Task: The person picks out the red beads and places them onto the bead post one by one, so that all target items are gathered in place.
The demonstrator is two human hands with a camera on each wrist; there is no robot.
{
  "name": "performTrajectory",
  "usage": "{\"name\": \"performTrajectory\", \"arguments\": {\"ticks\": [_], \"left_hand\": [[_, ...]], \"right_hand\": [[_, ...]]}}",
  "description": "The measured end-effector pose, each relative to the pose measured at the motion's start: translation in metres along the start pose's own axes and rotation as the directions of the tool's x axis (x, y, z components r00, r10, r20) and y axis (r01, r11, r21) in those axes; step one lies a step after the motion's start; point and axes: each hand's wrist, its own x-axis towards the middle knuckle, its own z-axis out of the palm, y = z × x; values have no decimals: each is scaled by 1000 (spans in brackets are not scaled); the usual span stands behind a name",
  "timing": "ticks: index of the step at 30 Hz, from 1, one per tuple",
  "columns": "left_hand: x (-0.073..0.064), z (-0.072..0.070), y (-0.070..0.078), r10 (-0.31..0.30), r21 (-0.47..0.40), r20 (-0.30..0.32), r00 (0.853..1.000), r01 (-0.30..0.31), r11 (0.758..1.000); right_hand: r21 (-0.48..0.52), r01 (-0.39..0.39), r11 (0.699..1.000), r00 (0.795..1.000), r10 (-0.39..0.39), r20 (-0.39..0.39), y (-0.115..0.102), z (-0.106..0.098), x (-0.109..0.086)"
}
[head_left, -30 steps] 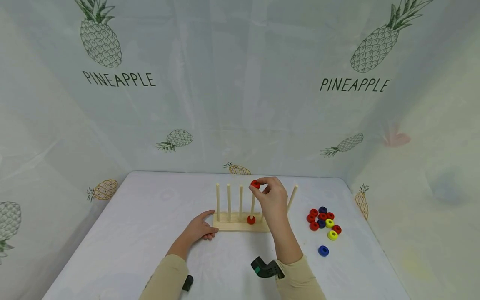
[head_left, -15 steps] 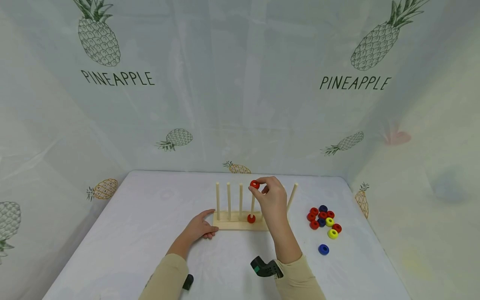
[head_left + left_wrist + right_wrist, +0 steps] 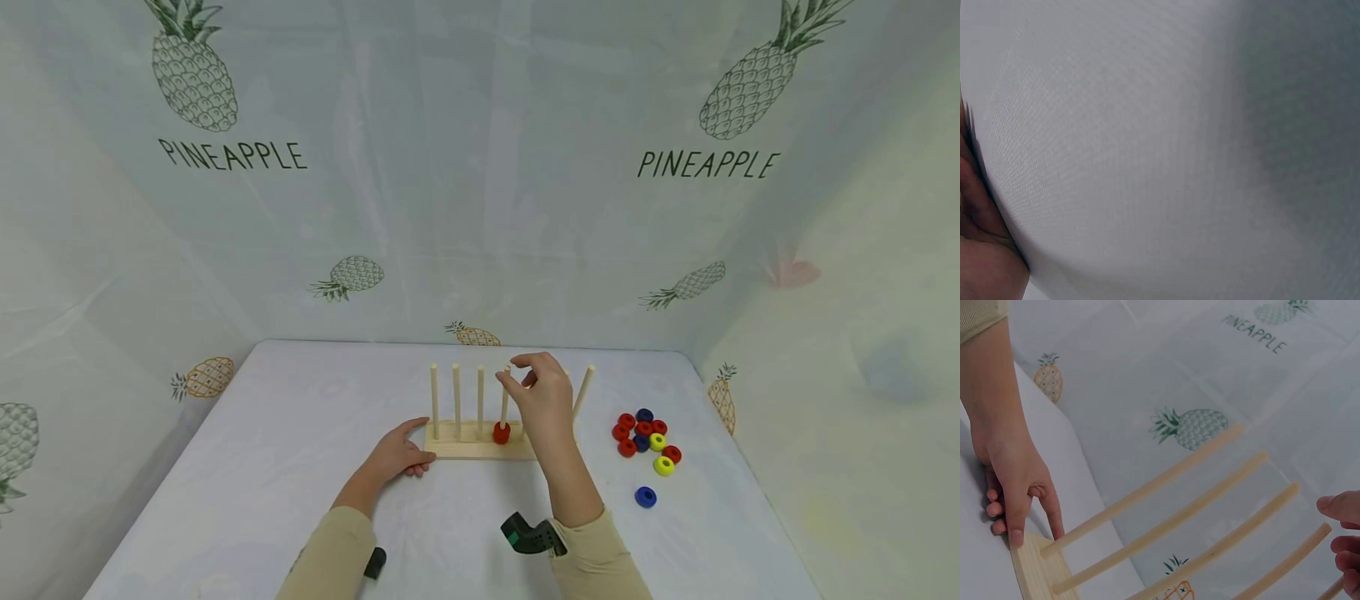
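My left hand (image 3: 399, 451) holds the left end of the wooden peg stand (image 3: 468, 451), thumb at the near edge and forefinger at the far edge. This grip shows in the right wrist view too, where the left hand (image 3: 1013, 469) pinches the base (image 3: 1038, 569). Red beads (image 3: 501, 432) sit low on the fourth peg (image 3: 505, 404) from the left. Beside that peg's top is my right hand (image 3: 546, 400), thumb and forefinger parted with nothing between them. The right hand partly hides the pegs behind it. In the left wrist view, only part of the left hand (image 3: 988, 250) shows.
Right of the stand lie several loose beads: red (image 3: 627, 448), yellow (image 3: 663, 466) and dark blue (image 3: 644, 415). One blue bead (image 3: 646, 497) lies nearer the front. The rightmost peg (image 3: 583, 392) leans. A pineapple-print sheet (image 3: 480, 208) hangs behind the white table (image 3: 300, 467).
The red bead that my right hand held at the fourth peg's top has left the fingers and dropped down the peg onto the bead below. Both hands have stayed nearly still.
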Motion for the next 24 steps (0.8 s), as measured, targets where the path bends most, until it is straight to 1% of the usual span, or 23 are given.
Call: {"name": "performTrajectory", "arguments": {"ticks": [2,4,9,17,21,24], "left_hand": [[1,0,0,-7,0,-1,1000,7,1000],[2,0,-1,-3,1,-2,1000,3,1000],[2,0,-3,-1,-4,-4,1000,1,1000],[3,1,-3,2,13,-6,1000,-2,1000],[3,1,-2,5,23,-9,1000,-5,1000],[2,1,-1,-6,25,-11,1000,6,1000]], "right_hand": [[28,-21,999,1000,21,12,-1,-2,0],[67,-59,996,998,57,28,-2,-4,-1],[137,-146,980,989,140,55,-3,-10,-3],[148,-168,975,986,165,34,4,-18,-7],[136,-187,973,982,184,39,7,-22,-11],[117,-201,973,979,197,42,10,-26,-15]]}}
